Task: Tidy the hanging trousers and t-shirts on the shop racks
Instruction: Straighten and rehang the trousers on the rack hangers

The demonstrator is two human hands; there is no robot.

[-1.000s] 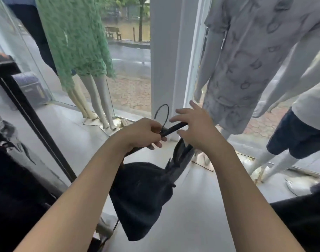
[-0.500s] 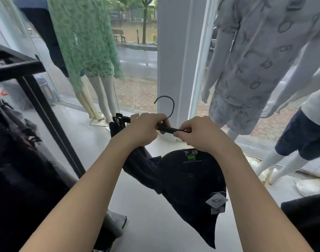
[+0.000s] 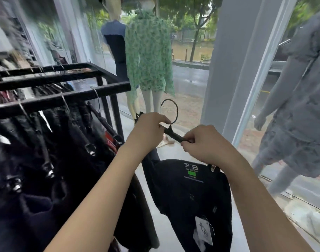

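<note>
Holds a black clip hanger (image 3: pixel 173 135) in both hands, in front of the grey pillar (image 3: pixel 228 70) and just right of the black rack (image 3: pixel 64 99). Grips the bar's left part with the left hand (image 3: pixel 150 128), with fingers curled over it right beside the base of the hook. Pinches the bar's right end with the right hand (image 3: pixel 202 142), with fingers and thumb curled tight; cannot tell whether a clip sits under them. Carries the bar tilted, lower toward the right, hook upright. Below the hands, black trousers (image 3: pixel 192 193) hanging from the hanger, with a printed waistband label and green patch turned to the camera and a white paper tag (image 3: pixel 202 231) dangling near the lower edge. On the left, dark garments (image 3: pixel 46 142) packed along the rack on clip hangers, blurred. Behind, by the glass, a mannequin in a green print (image 3: pixel 150 57); at far right, a mannequin in grey (image 3: pixel 301 106)
</note>
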